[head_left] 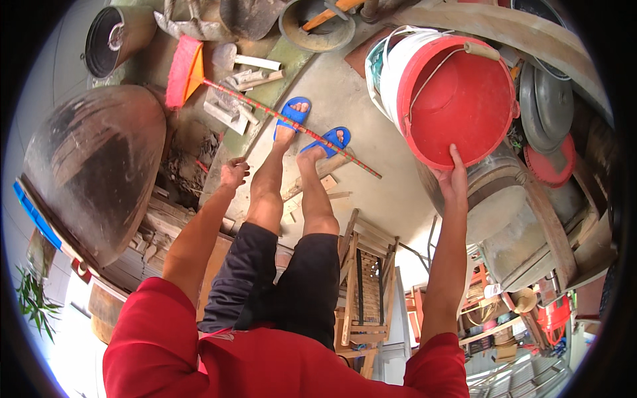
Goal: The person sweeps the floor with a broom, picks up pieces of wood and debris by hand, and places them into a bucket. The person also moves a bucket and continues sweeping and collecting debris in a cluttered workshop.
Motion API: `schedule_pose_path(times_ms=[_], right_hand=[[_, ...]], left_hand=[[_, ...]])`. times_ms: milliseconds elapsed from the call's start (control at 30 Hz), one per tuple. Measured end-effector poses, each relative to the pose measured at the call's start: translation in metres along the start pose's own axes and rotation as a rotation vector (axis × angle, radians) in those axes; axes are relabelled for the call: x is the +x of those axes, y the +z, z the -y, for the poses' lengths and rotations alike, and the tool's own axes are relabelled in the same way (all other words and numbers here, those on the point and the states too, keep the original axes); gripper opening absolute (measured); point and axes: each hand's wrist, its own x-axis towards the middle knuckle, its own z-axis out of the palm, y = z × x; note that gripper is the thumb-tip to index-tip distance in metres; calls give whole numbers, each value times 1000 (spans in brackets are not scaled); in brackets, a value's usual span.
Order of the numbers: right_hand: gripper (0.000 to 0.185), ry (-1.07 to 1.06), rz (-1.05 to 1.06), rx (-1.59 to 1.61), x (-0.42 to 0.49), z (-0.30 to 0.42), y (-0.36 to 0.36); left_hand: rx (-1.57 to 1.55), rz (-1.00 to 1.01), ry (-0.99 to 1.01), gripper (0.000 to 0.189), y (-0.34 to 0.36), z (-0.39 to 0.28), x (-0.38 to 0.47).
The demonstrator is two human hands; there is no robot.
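My right hand [452, 176] grips the rim of a red plastic bucket [460, 104], thumb inside and fingers behind the wall. The bucket is tipped so that its inside shows, and its wire handle with a wooden grip crosses the upper part. White buckets [393, 74] are beside and partly behind it. My left hand [235, 172] hangs free at the left, fingers loosely curled, touching nothing. A broom [185, 74] with pink bristles and an orange head lies beyond it; its patterned stick runs across my blue slippers [293, 115].
A big dark rounded vessel [99, 169] stands at the left. Metal buckets [134, 35], a spade head [225, 55] and wood pieces [261, 79] lie near the far edge. Below right of my legs is a wooden chair with a woven panel [369, 286]. Grey lids [547, 104] are at the right.
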Motion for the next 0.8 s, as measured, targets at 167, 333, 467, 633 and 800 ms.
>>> schedule_pose_path(times_ms=[167, 333, 467, 633, 800], right_hand=[[85, -5, -102, -34, -26, -42, -9], [60, 95, 27, -551, -97, -133, -12], [33, 156, 357, -905, -156, -197, 15], [37, 178, 469, -976, -198, -221, 25], [28, 32, 387, -1014, -189, -186, 11]], left_hand=[[-112, 113, 106, 44, -22, -14, -74], [-280, 145, 178, 43, -21, 8, -133], [-383, 12, 170, 37, -12, 76, -155], [-527, -129, 59, 35, 0, 161, -194], [-725, -202, 21, 32, 14, 215, -217]])
